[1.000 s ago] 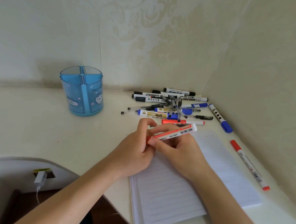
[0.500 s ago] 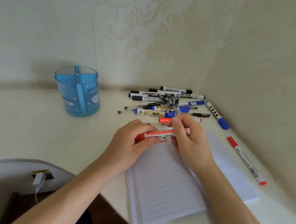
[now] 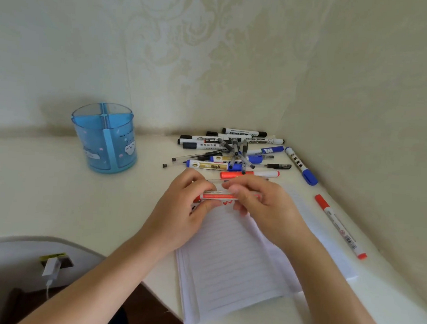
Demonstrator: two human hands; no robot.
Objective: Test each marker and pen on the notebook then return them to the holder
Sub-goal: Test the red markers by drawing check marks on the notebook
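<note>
A red marker (image 3: 219,196) lies level between both hands, just above the top edge of the lined notebook (image 3: 235,267). My left hand (image 3: 181,215) grips its left, red-capped end. My right hand (image 3: 267,211) pinches its right part, fingers curled over the barrel. Small red marks show on the page under the marker. The blue pen holder (image 3: 105,139) stands empty at the back left. A pile of markers and pens (image 3: 233,153) lies beyond my hands.
A blue marker (image 3: 300,165) and a second red marker (image 3: 339,226) lie on the desk to the right, near the side wall. The desk's curved front edge runs at the lower left, with a plugged-in white charger (image 3: 51,267) below it.
The marker has swung from tilted to level and dropped closer to the notebook's top. My right fingers have shifted over the barrel. Both hands have kept hold of it.
</note>
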